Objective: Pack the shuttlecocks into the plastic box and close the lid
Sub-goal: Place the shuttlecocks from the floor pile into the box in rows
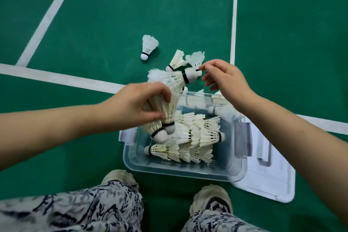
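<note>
The left hand (139, 103) is clenching a nested bunch of shuttlecocks (165, 103) over the box's 10 o'clock corner, its grip wrapped round the feather skirts. The right hand (224, 79) is pinching the cork tip of the topmost shuttlecock (190, 75) between thumb and forefinger.

That bunch is bending: its lower corks are pointing down toward 5 o'clock, while the top shuttlecock's long axis is lying nearly level, cork toward 3 o'clock and feathers toward 9 o'clock. Judging from this, a sideways pull could kink the chain and crush feathers, or the stack could slip apart and scatter onto the court floor (113, 24).

The clear plastic box (188, 169) is sitting open, holding rows of stacked shuttlecocks (195, 137) lying mostly level, corks at either end. Its lid (273, 181) is lying on the floor at 3 o'clock, just beside it. One loose shuttlecock (148, 47) is resting at 11 o'clock, cork toward the viewer, and two more (185, 60) are lying beyond the box at 12 o'clock; missing any would leave the packing incomplete.
</note>
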The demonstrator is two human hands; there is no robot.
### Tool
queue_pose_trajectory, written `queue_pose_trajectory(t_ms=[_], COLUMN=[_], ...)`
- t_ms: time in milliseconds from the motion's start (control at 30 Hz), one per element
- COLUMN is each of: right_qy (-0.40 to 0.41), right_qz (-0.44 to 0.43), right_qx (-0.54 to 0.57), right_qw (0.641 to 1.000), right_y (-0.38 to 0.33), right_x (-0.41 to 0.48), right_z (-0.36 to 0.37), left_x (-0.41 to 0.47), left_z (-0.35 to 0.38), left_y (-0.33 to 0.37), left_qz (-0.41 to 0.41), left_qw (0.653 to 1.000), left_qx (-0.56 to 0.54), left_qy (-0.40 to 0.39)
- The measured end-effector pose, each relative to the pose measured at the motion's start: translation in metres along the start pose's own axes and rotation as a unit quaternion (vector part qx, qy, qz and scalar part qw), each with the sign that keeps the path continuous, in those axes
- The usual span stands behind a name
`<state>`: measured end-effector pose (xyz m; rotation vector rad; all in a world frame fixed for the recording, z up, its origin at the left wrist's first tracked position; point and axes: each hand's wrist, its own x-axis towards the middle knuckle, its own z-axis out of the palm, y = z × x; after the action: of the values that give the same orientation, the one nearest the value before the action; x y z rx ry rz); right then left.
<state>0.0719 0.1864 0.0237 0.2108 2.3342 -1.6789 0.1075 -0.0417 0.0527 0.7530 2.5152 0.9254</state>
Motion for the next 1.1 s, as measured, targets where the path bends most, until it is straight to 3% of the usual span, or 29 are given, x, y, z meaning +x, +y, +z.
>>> queue_pose_trajectory(t_ms=[67,167,233,300,700,867,1100], right_qy=[-0.081,-0.255,-0.353,-0.390,-0.384,-0.351,-0.292], right_qz=[0.046,0.088,0.085,0.061,0.152,0.157,0.120], right_qx=[0.055,0.053,0.028,-0.017,-0.004,-0.003,-0.138], right_qw=[0.994,0.962,0.931,0.919,0.911,0.923,0.939], right_y=[-0.014,-0.027,-0.028,-0.025,-0.001,-0.001,-0.005], right_x=[-0.006,-0.018,-0.024,-0.028,-0.029,-0.023,-0.027], right_z=[0.007,0.015,0.017,0.019,0.020,0.006,-0.011], left_x=[-0.011,-0.024,-0.027,-0.028,-0.026,-0.028,-0.031], left_z=[0.010,0.024,0.030,0.033,0.047,0.043,0.037], left_y=[0.008,0.018,0.021,0.022,0.004,-0.004,-0.022], left_qz=[0.020,0.046,0.054,0.057,0.078,0.022,-0.101], left_qw=[0.999,0.996,0.994,0.992,0.982,0.987,0.987], left_qx=[-0.008,-0.010,-0.013,-0.017,-0.012,-0.014,-0.094], left_qy=[-0.033,-0.074,-0.099,-0.113,-0.171,-0.157,-0.081])
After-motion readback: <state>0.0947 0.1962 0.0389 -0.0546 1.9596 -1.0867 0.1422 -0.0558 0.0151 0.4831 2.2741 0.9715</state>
